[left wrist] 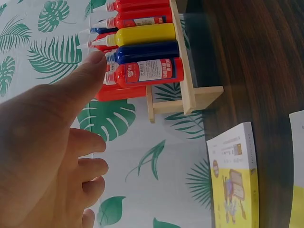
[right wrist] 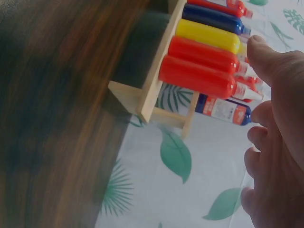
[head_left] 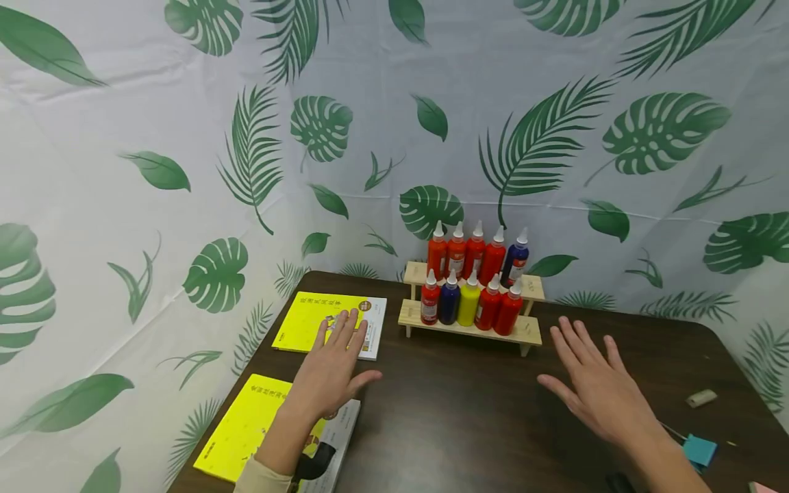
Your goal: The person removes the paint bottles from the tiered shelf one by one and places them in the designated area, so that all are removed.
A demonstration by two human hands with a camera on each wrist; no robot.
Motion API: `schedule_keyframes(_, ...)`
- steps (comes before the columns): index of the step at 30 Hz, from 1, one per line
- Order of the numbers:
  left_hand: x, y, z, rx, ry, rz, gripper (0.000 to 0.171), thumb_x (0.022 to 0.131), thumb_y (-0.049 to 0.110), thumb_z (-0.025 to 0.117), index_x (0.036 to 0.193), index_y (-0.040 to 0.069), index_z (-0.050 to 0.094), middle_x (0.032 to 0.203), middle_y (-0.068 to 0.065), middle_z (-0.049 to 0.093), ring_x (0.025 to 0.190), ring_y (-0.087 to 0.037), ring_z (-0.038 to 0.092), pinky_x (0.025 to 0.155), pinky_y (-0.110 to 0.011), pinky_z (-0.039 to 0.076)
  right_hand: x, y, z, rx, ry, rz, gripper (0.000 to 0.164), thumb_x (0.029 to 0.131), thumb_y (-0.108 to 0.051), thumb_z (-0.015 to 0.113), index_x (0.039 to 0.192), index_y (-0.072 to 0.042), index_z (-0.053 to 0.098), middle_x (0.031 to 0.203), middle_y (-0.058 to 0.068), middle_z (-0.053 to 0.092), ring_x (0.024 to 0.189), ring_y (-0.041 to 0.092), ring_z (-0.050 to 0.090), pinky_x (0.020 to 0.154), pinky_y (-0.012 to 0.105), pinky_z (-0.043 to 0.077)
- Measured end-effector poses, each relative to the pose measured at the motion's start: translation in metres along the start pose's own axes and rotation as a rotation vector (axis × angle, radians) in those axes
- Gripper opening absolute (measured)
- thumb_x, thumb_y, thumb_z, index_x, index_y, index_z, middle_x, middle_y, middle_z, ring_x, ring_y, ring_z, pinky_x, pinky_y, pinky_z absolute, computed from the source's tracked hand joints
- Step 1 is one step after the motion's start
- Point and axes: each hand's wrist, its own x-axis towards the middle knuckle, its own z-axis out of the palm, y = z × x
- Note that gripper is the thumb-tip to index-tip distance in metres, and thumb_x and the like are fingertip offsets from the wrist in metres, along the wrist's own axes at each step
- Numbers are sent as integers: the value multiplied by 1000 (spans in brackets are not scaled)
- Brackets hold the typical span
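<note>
My left hand (head_left: 328, 373) is held above the table with straight fingers and the thumb out to the side, overlapping the books in the head view. My right hand (head_left: 600, 387) is also spread over the table's right half, holding nothing. Between and beyond the hands stands a two-tier wooden rack (head_left: 407, 313) with squeeze bottles in two rows. The front row has red bottles, a dark blue bottle (head_left: 449, 303) and a yellow bottle (head_left: 468, 305). Behind them are several red bottles (head_left: 437, 257) and another dark blue bottle (head_left: 515, 263) at the right end.
Two yellow-and-white books (head_left: 308, 318) (head_left: 246, 424) lie along the table's left side. On the right lie a small pale cylinder (head_left: 701, 398) and a turquoise item (head_left: 699, 450). A leaf-patterned cloth (head_left: 382, 157) hangs behind the dark wooden table (head_left: 444, 411).
</note>
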Motion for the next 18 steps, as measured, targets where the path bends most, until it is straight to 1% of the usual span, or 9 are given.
schedule_keyframes(6,3,2,0,-1,-1,-15,91,85,68,51,150,6,30,156,-13,24,146,-30,15,117,-52,9,0,2,1,4,16,-10,88,91,-67,39,154,-13,8,160,13,7,146,33,1,111,49,-22)
schedule_keyframes(12,3,0,0,9,6,-4,90,86,69,48,149,7,32,157,-13,22,145,-31,17,116,-53,12,3,3,1,0,17,-13,88,91,-67,39,154,-14,8,160,12,6,146,33,2,111,49,-21)
schedule_keyframes(18,6,-2,5,-12,11,15,87,86,65,53,149,8,33,158,-12,17,145,-32,17,116,-54,12,6,5,0,19,8,-9,87,92,-66,39,155,-15,7,160,12,4,146,34,1,110,50,-21)
